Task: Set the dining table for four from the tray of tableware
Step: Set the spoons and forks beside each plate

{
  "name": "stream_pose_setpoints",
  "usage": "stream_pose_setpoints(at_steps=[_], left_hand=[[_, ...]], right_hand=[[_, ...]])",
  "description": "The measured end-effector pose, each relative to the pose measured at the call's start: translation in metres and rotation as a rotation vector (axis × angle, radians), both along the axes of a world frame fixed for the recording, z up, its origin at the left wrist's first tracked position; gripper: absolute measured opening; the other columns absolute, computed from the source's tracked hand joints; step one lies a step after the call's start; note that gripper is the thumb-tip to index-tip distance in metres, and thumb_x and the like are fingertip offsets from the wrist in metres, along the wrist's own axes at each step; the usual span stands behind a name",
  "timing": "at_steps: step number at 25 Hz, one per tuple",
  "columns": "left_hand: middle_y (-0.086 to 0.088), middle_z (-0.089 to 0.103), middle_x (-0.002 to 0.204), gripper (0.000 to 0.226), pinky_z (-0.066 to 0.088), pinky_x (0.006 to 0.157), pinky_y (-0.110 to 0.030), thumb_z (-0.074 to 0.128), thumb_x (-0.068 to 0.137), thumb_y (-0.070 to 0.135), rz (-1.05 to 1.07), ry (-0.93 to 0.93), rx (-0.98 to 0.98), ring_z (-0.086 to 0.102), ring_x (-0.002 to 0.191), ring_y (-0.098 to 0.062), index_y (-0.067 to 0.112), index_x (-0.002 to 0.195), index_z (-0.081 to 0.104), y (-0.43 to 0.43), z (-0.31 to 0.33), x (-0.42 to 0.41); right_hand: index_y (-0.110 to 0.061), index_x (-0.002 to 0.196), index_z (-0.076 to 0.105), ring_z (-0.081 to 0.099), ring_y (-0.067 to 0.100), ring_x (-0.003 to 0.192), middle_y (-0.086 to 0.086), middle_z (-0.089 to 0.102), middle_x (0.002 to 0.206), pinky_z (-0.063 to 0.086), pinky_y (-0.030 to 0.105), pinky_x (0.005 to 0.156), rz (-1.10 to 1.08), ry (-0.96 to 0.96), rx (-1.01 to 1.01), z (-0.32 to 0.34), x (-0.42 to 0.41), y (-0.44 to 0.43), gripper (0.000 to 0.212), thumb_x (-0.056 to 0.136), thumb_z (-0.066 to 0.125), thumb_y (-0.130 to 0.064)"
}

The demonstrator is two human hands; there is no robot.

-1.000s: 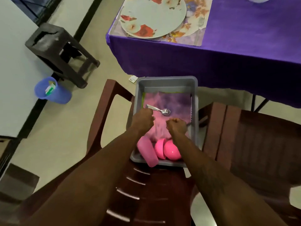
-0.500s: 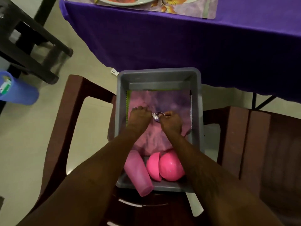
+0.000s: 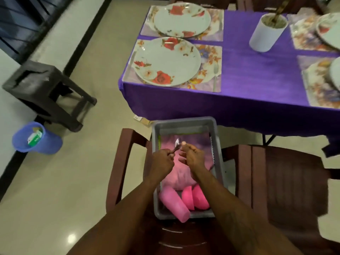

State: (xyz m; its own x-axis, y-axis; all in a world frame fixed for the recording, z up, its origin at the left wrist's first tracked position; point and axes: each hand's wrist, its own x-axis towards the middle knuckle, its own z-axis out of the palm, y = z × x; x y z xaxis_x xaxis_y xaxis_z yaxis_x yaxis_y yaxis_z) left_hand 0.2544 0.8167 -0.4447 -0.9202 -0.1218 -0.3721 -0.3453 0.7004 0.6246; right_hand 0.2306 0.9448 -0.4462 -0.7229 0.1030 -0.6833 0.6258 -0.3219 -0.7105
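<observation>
the bench [image 3: 248, 80] has plates [image 3: 166, 61] laid, so i judge cutlery comes next. the tray [image 3: 184, 120] sits on a chair [image 3: 123, 162] just short of it, within reach. both forearms stretch over it. the left grip [image 3: 163, 162] is clenched on the handle of the spoon [image 3: 177, 144], held above the tray. the right grip [image 3: 193, 157] curls beside its bowl, and i cannot tell if it touches.

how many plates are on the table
4. Far left plate and near left plate show whole; far right plate and near right plate are cut by the frame edge. Others possibly offscreen.
</observation>
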Motion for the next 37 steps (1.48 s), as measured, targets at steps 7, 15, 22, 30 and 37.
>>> stream_pose_setpoints(at_steps=[7, 15, 22, 30, 37], left_hand=[[-0.014, 0.076, 0.08, 0.008, 0.063, 0.055, -0.035, 0.072, 0.095, 0.008, 0.256, -0.063, 0.558, 0.077, 0.065, -0.025, 0.008, 0.087, 0.075, -0.021, 0.132, 0.017], [0.0, 0.074, 0.063, 0.023, 0.058, 0.056, -0.032, 0.077, 0.086, 0.035, 0.237, 0.009, 0.295, 0.072, 0.058, -0.015, 0.017, 0.071, 0.077, -0.004, 0.155, -0.035], [-0.004, 0.078, 0.075, 0.009, 0.064, 0.067, -0.034, 0.077, 0.091, 0.02, 0.439, 0.038, 0.514, 0.077, 0.071, -0.017, 0.011, 0.091, 0.08, 0.031, 0.153, -0.118], [-0.015, 0.077, 0.083, 0.01, 0.065, 0.063, -0.039, 0.075, 0.093, 0.011, 0.457, 0.005, 0.585, 0.078, 0.077, -0.024, 0.002, 0.097, 0.075, 0.025, 0.117, -0.159], [-0.013, 0.077, 0.079, 0.009, 0.066, 0.067, -0.045, 0.074, 0.094, 0.011, 0.391, -0.032, 0.582, 0.078, 0.075, -0.026, 0.003, 0.094, 0.077, 0.038, 0.102, -0.169]], right_hand=[[-0.006, 0.103, 0.07, 0.068, 0.018, 0.067, 0.015, 0.074, 0.085, 0.058, 0.031, 0.057, 0.008, 0.078, 0.009, 0.117, 0.024, -0.03, 0.024, 0.084, 0.083, -0.012], [-0.012, 0.091, 0.08, 0.077, 0.021, 0.079, 0.007, 0.079, 0.084, 0.061, 0.03, 0.063, 0.131, 0.139, 0.23, 0.138, -0.023, -0.007, 0.011, 0.084, 0.084, -0.02], [-0.008, 0.097, 0.079, 0.073, 0.014, 0.065, 0.006, 0.077, 0.078, 0.06, 0.026, 0.057, -0.002, 0.186, 0.294, 0.132, -0.124, 0.037, 0.014, 0.088, 0.081, -0.019], [-0.018, 0.093, 0.083, 0.071, 0.017, 0.081, 0.001, 0.078, 0.088, 0.06, 0.03, 0.068, 0.03, 0.217, 0.691, 0.093, -0.264, 0.075, 0.013, 0.083, 0.083, -0.026], [-0.017, 0.084, 0.08, 0.067, 0.017, 0.079, -0.001, 0.073, 0.082, 0.036, 0.018, 0.048, 0.105, 0.204, 0.885, 0.079, -0.309, 0.078, 0.012, 0.081, 0.083, -0.028]])
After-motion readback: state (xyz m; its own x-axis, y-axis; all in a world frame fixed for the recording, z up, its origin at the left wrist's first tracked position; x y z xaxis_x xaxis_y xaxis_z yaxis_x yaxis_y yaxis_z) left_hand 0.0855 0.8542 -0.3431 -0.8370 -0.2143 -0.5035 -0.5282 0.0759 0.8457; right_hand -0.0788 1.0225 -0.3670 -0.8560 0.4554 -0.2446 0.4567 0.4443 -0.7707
